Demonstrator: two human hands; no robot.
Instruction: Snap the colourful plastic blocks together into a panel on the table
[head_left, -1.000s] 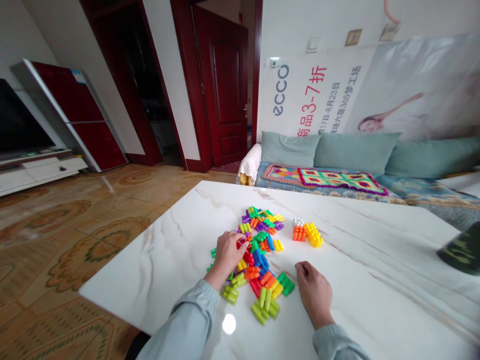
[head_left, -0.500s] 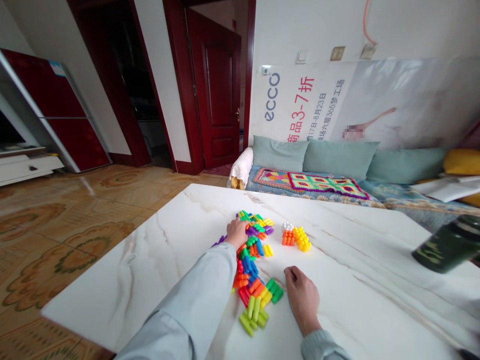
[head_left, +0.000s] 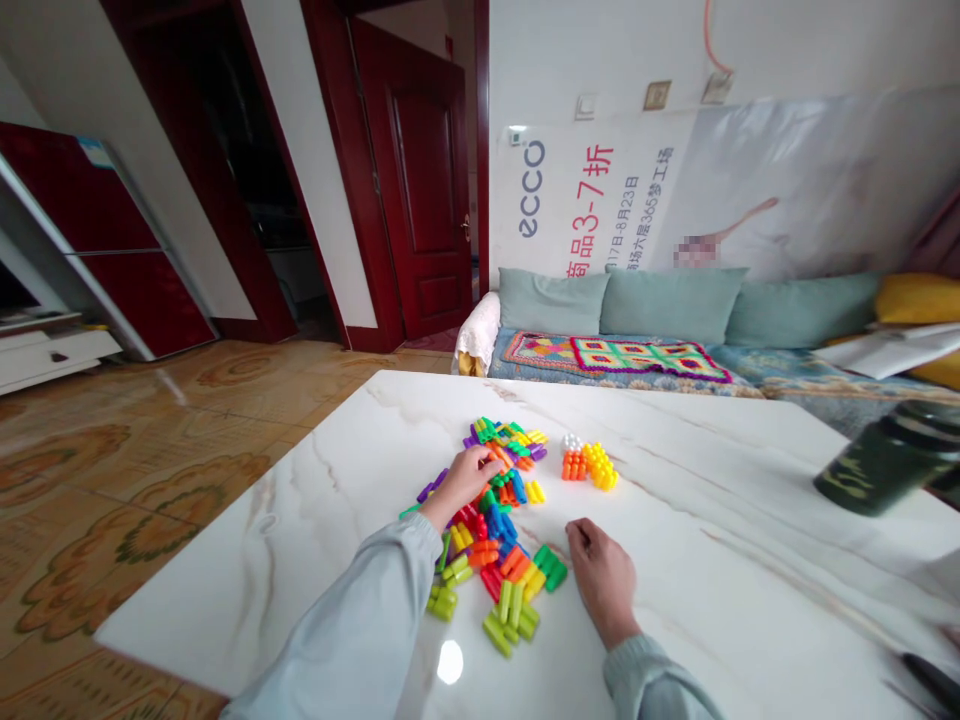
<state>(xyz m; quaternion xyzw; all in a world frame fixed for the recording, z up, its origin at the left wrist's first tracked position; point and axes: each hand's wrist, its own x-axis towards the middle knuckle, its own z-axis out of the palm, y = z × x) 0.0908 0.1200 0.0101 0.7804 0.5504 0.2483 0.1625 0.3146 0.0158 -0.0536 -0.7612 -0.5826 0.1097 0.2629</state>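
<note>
Left hand [head_left: 468, 474] — drawn back slightly

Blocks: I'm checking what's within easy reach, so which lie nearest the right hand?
The green blocks at the right edge of the pile: they sit beside the right hand, while the neighbouring yellow block and orange block lie farther left.

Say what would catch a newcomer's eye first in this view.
Probably the loose pile of brightly coloured pieces on the white table, with the left hand over its left side. Next, perhaps, the neat cluster of white, orange and yellow pieces to the pile's right, and the dark red door ajar behind.
</note>
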